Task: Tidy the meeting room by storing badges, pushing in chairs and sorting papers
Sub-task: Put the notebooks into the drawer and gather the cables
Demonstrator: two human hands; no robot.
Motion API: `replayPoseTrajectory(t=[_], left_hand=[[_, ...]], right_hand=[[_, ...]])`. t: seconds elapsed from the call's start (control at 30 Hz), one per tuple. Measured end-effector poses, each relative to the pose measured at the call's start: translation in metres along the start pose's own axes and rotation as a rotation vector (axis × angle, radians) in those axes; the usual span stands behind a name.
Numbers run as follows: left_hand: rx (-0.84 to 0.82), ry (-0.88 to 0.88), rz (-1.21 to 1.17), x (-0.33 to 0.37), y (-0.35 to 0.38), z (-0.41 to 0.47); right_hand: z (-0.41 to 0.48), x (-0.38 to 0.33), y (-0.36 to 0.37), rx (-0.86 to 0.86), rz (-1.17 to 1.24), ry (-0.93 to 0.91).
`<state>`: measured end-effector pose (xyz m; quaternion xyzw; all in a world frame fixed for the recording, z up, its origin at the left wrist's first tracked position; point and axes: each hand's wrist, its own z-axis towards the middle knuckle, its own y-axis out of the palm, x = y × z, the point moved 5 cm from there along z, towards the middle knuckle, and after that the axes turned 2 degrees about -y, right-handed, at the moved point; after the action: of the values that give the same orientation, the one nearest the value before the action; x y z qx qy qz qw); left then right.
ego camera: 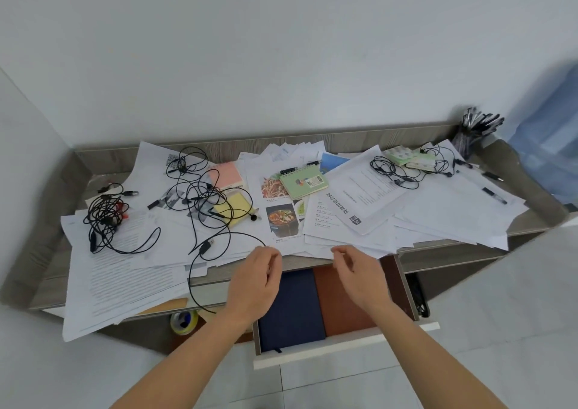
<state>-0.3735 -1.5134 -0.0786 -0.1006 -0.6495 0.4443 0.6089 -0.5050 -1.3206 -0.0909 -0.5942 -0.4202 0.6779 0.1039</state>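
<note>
Loose white papers [350, 208] lie spread in a messy layer over the grey desk [438, 136]. Both hands hover at the desk's front edge above an open drawer [341, 346]. My left hand [255, 279] has its fingers curled loosely, close to a thin black cable [215, 239] that runs past its fingertips; whether it pinches the cable I cannot tell. My right hand [356, 272] has its fingers bent at the edge of the front sheets, apparently holding nothing. Inside the drawer lie a dark blue notebook [291, 308] and a brown notebook [341, 296].
Tangled black cables [106, 218] and earphones [397, 171] lie on the papers. Pink sticky notes [225, 174], a yellow pad [233, 210], a green spiral notebook [303, 182], a pen [494, 194] and a pen bundle [475, 127] lie about. A tape roll [184, 321] sits below the desk.
</note>
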Motion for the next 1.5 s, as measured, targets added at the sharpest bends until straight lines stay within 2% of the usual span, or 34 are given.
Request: replayPoseTrajectory(t=[0.1, 0.2, 0.33, 0.43, 0.67, 0.8, 0.87, 0.97, 1.1, 1.27, 1.4, 1.5], left_hand=[[0.005, 0.050, -0.010, 0.015, -0.004, 0.039], [-0.038, 0.081, 0.056, 0.018, 0.000, 0.074], [-0.120, -0.005, 0.107, 0.005, 0.004, 0.113], [-0.095, -0.045, 0.210, -0.009, -0.005, 0.138], [0.069, -0.461, 0.346, -0.055, -0.043, 0.218], [-0.027, -0.772, 0.511, -0.091, -0.037, 0.243], [-0.053, -0.830, 0.624, -0.099, -0.024, 0.250], [0.028, -0.767, 0.712, -0.102, -0.013, 0.251], [0.166, -0.798, 0.441, -0.101, -0.027, 0.254], [0.190, -0.727, 0.447, -0.076, -0.040, 0.251], [0.222, -0.562, 0.432, -0.058, -0.053, 0.244], [0.202, -0.506, 0.321, -0.044, -0.068, 0.237]], right_hand=[[0.021, -0.010, -0.018, 0.033, 0.053, 0.008], [0.048, -0.012, -0.024, -0.004, 0.074, 0.035], [0.095, -0.013, -0.021, -0.093, -0.046, -0.005], [0.138, -0.023, -0.011, -0.124, -0.107, -0.044], [0.226, -0.046, 0.023, -0.149, -0.226, 0.024], [0.245, -0.039, 0.038, -0.226, -0.296, 0.041], [0.254, -0.030, 0.038, -0.227, -0.258, 0.093], [0.259, -0.024, 0.037, -0.229, -0.199, 0.160], [0.261, -0.029, 0.031, -0.214, -0.118, 0.177], [0.249, -0.038, 0.022, -0.137, -0.012, 0.136], [0.239, -0.045, 0.008, -0.065, 0.059, 0.056], [0.229, -0.049, 0.000, -0.039, 0.138, 0.031]])
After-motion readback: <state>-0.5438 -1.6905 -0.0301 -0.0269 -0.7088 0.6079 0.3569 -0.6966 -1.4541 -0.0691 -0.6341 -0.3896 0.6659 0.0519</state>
